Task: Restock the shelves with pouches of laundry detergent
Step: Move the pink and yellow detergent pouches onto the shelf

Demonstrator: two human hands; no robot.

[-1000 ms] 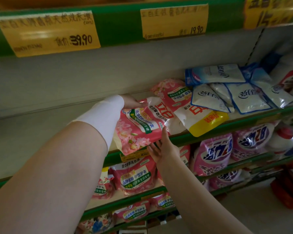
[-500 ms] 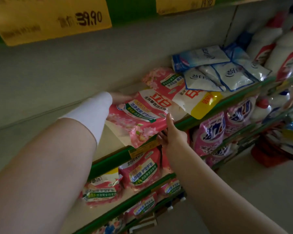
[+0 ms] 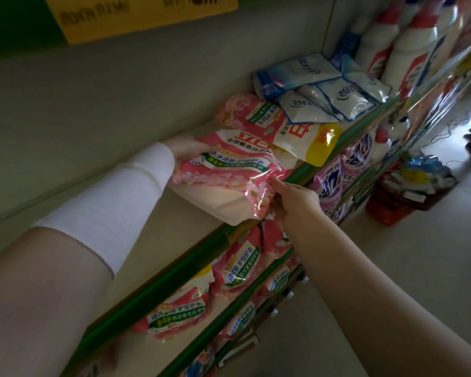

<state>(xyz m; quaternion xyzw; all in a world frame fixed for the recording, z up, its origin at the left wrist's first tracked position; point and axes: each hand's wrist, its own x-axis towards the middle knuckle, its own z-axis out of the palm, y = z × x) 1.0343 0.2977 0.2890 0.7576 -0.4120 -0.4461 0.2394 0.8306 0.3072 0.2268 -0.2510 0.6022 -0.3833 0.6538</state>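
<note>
A pink pouch (image 3: 229,170) was held at the centre of the frame, tilted, above the front edge of a green-rimmed shelf (image 3: 174,270). Its upper-left end was gripped by the left hand (image 3: 185,151), whose fingers were mostly hidden behind the pouch; a white sleeve (image 3: 114,202) covered that forearm. Its lower-right corner was pinched by the right hand (image 3: 294,200), the fingertips (image 3: 273,183) closed narrowly on the crinkled edge. Whether the pouch rested on the shelf could not be told. Just behind it, toward the upper right, a second pink pouch (image 3: 245,112) and a white-and-yellow pouch (image 3: 310,140) were lying flat, with blue-and-white pouches (image 3: 324,91) stacked beyond them. White bottles (image 3: 408,44) were seen at the upper right. More pink pouches (image 3: 237,265) were seen on the shelf below. A red basket (image 3: 392,205) was seen on the floor at the right.
</note>
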